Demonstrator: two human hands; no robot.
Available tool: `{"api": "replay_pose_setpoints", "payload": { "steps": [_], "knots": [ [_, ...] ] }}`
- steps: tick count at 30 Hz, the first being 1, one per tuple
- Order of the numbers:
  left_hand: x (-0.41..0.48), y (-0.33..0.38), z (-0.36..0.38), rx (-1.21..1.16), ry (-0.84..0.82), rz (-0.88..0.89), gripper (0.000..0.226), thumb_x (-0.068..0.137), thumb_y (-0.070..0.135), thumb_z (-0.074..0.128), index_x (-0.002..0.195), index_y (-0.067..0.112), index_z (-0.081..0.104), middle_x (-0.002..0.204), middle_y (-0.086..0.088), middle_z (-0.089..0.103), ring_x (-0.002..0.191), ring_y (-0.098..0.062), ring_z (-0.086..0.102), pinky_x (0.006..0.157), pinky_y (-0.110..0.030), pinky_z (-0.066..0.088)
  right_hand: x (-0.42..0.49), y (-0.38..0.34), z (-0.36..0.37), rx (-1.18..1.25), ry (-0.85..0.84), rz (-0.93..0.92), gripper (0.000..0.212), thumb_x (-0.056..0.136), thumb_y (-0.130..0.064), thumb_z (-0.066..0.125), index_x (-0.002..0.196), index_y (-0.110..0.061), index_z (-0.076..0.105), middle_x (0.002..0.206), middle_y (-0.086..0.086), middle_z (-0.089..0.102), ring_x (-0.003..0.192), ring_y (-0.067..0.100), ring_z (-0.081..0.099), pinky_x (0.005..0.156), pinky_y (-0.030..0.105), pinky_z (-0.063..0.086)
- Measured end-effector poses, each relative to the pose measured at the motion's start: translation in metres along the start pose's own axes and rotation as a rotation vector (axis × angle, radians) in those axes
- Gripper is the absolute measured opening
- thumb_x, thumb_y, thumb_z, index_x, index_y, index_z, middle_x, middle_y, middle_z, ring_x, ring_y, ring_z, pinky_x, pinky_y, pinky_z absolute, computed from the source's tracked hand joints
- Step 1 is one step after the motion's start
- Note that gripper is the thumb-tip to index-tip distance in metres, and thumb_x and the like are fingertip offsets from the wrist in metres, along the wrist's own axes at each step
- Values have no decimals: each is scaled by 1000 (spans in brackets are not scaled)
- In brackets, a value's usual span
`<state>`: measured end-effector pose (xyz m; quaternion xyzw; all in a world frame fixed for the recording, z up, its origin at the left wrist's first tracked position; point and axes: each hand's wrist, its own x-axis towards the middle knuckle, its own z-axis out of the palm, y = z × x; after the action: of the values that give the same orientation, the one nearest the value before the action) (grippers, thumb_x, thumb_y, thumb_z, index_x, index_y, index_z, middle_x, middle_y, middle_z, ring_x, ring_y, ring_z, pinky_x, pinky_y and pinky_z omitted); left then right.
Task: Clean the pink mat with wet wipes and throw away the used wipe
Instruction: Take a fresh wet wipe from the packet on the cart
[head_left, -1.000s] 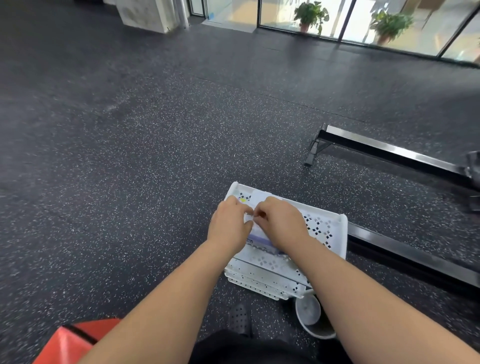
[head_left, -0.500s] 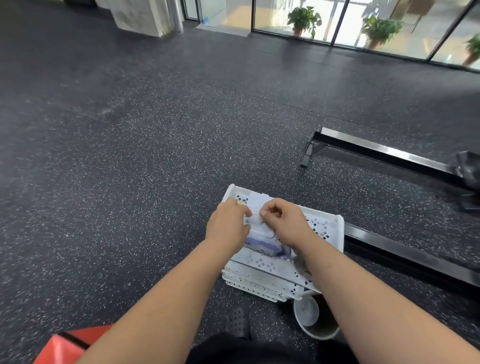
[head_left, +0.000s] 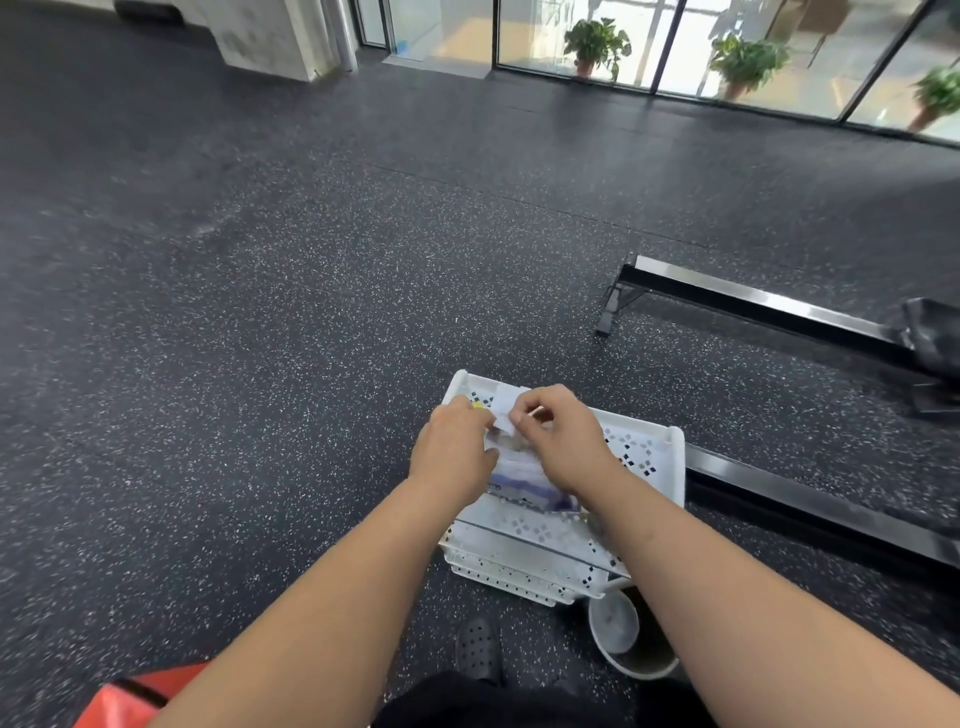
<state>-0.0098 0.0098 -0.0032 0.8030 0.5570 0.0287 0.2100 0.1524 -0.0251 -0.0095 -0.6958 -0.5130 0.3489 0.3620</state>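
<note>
left hand (head_left: 453, 453) holds wipes pack (head_left: 525, 480) | right hand (head_left: 563, 434) pinches white strip (head_left: 503, 411)

L hand (head_left: 451, 448) grips wipes pack (head_left: 525, 480) in white basket (head_left: 655, 470) on speckled floor (head_left: 260, 364); R hand (head_left: 567, 441) pinches white flap (head_left: 503, 413) at pack's top. Small bin (head_left: 614, 623) nr basket.

The left forearm (head_left: 322, 597) and right forearm (head_left: 727, 587) are bare. At lower centre, a black clog (head_left: 476, 649) with round holes; below it, dark clothing (head_left: 519, 701).
</note>
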Motion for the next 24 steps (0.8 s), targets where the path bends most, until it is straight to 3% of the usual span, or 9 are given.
{"api": "replay_pose_setpoints", "payload": {
  "steps": [4, 7, 10, 12, 14, 16, 18, 21, 24],
  "knots": [
    [2, -1, -1, -7, -4, 10, 26, 96, 34, 71, 122, 32, 68, 119, 3, 55, 116, -25, 53, 94, -43, 50, -8, -4, -6, 395, -30, 148, 10, 98, -25, 67, 94, -17, 71, 81, -3, 69, 68, 7, 54, 67, 28, 41],
    [4, -3, -2, 14, -9, 27, 26, 96, 35, 71, 122, 33, 68, 116, 5, 57, 113, -24, 54, 94, -44, 51, -9, -8, -11, 574, -43, 200, 9, 98, -25, 67, 97, -18, 73, 95, 0, 70, 84, 12, 57, 75, 32, 44],
    [4, -1, -2, 49, -6, 70, 18, 95, 34, 72, 112, 31, 70, 110, 5, 58, 108, -25, 57, 83, -39, 50, -5, -26, -18, 788, -54, 186, 11, 100, -24, 64, 100, -20, 73, 104, 2, 70, 96, 14, 63, 83, 35, 53],
    [5, 1, -3, 47, -1, 65, 13, 92, 31, 72, 106, 30, 72, 103, 5, 56, 106, -27, 58, 78, -38, 48, 0, -38, -26, 773, -51, 142, 9, 101, -26, 64, 100, -22, 72, 100, 1, 69, 96, 16, 64, 83, 35, 55],
    [5, 3, -5, -9, -23, 49, 20, 90, 36, 73, 110, 32, 72, 106, 5, 58, 105, -25, 58, 83, -39, 53, 5, -46, -32, 707, -48, 101, 6, 100, -26, 65, 97, -23, 70, 94, 1, 67, 90, 18, 62, 80, 35, 54],
    [7, 7, -9, -106, -13, 41, 11, 89, 35, 71, 99, 32, 69, 106, 3, 60, 101, -24, 60, 85, -41, 54, 8, -48, -38, 690, -36, 100, 5, 100, -25, 66, 97, -23, 69, 91, 2, 66, 86, 18, 60, 78, 39, 54],
    [9, 16, -13, -268, 33, 30, 10, 91, 26, 65, 84, 27, 59, 96, 4, 60, 90, -23, 61, 75, -34, 51, 7, -48, -42, 730, -22, 116, 4, 101, -23, 64, 100, -20, 67, 91, 5, 67, 83, 17, 63, 79, 44, 57],
    [10, 37, -23, -601, 79, -21, 11, 98, 18, 58, 94, 19, 67, 83, 12, 64, 77, -10, 59, 62, -19, 41, 4, -48, -44, 801, 11, 178, 6, 102, -21, 62, 104, -16, 64, 96, 7, 71, 85, 21, 68, 75, 43, 60],
    [15, 55, -27, -945, 55, -101, 12, 97, 16, 58, 98, 21, 70, 78, 15, 67, 72, -2, 58, 69, -29, 49, 0, -46, -48, 861, 93, 225, 10, 104, -21, 59, 108, -13, 64, 102, 12, 73, 90, 25, 67, 73, 41, 59]
  ]
}}
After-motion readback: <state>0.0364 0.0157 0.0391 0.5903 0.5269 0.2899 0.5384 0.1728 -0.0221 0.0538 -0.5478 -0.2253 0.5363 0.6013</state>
